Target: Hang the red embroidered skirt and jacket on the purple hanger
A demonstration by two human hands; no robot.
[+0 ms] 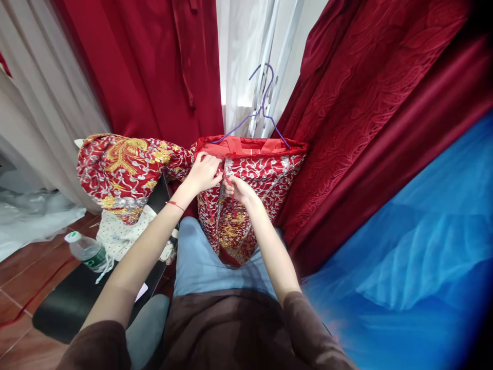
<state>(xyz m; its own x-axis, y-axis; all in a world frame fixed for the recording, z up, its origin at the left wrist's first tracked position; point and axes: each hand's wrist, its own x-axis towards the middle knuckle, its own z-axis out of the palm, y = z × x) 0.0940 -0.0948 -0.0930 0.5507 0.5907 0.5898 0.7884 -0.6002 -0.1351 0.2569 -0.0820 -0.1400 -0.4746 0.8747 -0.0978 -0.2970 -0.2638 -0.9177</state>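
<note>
A red garment (265,180) with silver and gold embroidery hangs in front of me on a purple wire hanger (268,92), its red-lined top edge facing up. My left hand (207,172) is closed at the upper front of the garment, fingertips pinched on a thin red ribbon (227,178). Just to the right, my right hand (238,189) is also closed on the ribbon, and a loose end dangles below its fingers. The ribbon's exact path between the fingertips is partly hidden. Another embroidered part (131,164) of matching red cloth spreads to the left.
On the left, a black stool (63,303) bears a water bottle (90,252) and a dotted white cloth bag (125,231). Dark red garments (154,67) hang behind and on the right. Blue tulle (416,267) fills the lower right. A white metal rack post (283,56) stands behind the hanger.
</note>
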